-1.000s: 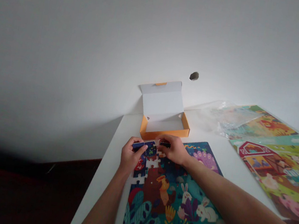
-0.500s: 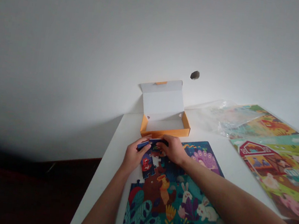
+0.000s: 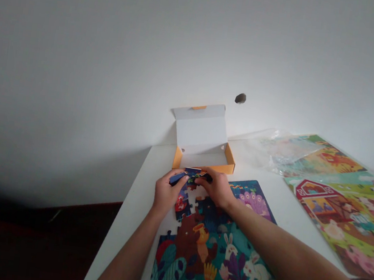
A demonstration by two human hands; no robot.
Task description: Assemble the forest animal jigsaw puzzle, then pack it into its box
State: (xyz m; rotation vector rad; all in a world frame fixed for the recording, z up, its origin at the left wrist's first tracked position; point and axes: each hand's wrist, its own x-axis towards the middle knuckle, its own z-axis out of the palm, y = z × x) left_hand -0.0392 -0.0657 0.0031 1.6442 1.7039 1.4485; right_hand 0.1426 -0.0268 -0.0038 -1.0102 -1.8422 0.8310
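A dark blue jigsaw puzzle [image 3: 208,247] with a brown bear, white rabbits and a purple peacock lies on the white table. Its upper left part has open gaps where white shows through. At that corner, my left hand [image 3: 165,194] pinches a blue puzzle piece [image 3: 177,178] between thumb and fingers, its edge tilted up. Beside it, the fingers of my right hand [image 3: 218,188] close on joined puzzle pieces [image 3: 195,174] at the top edge, raised off the table. A loose-looking section with a red animal [image 3: 181,205] sits just below my left thumb.
Behind my hands stands an orange box [image 3: 219,167], its white-lined lid leaning up near the wall. A clear plastic bag [image 3: 274,150] lies to its right. Picture sheets with a farm scene [image 3: 351,219] and an orange animal [image 3: 334,160] cover the right side of the white table [image 3: 132,210].
The pieces between my hands have tilted up more and the gap below them looks wider. Both hands stay at the puzzle's upper left. The whole view has shifted slightly.
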